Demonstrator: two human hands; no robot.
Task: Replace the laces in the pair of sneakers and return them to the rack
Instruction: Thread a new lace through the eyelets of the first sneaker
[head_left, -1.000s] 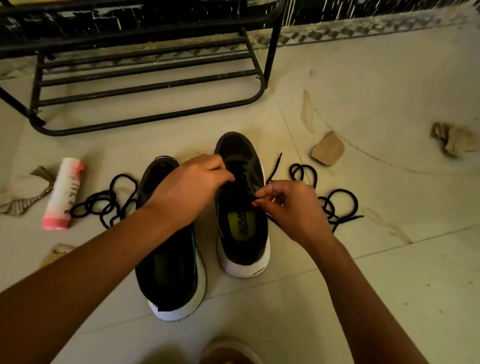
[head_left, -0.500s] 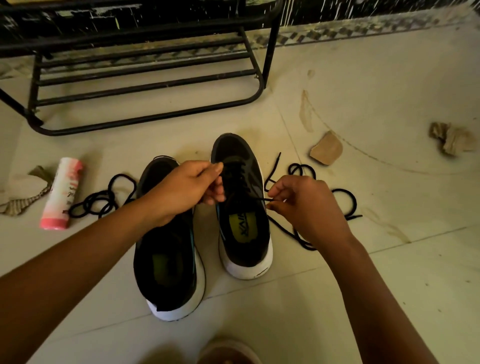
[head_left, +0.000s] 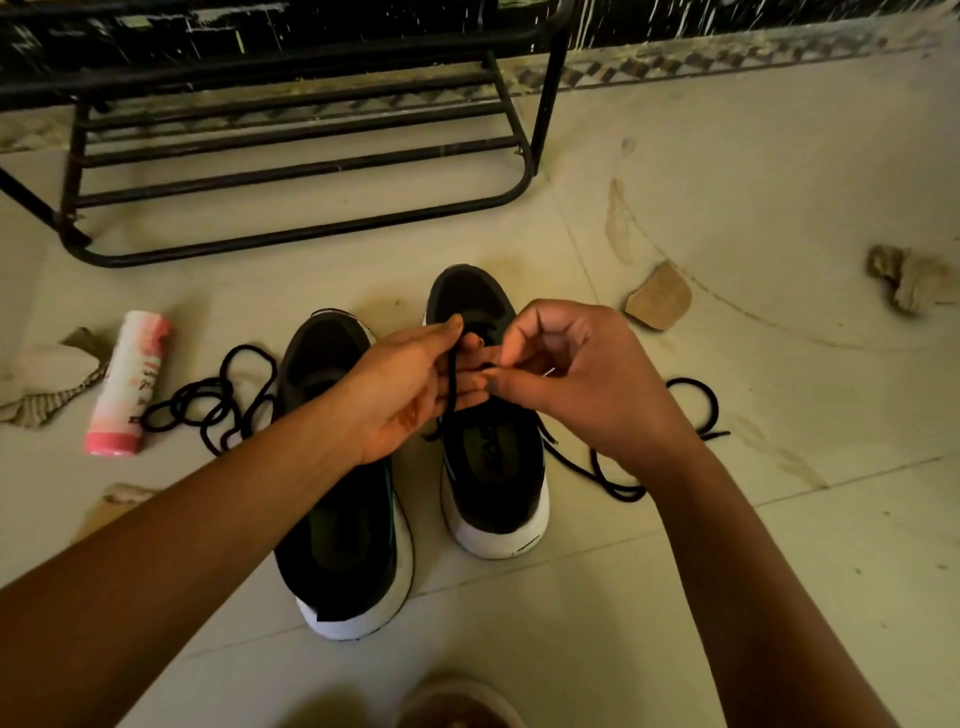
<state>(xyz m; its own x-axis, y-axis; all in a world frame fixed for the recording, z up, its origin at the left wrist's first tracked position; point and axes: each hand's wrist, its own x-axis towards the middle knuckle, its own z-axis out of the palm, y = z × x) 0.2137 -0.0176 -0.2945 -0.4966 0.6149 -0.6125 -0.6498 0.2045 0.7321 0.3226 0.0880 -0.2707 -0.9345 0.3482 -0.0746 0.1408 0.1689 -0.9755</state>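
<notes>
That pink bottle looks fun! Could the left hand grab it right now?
Probably yes: the pink bottle lies bare on the floor. But the left hand is holding a lace, so it must let go first.

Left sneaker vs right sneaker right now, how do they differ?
The left sneaker sits nearer the person; the right sneaker is farther forward, closer to the rack. The left hand and right hand hold a lace over the right sneaker; no hand grips the left sneaker. Shared: black uppers, white soles, toes toward the rack.
</notes>
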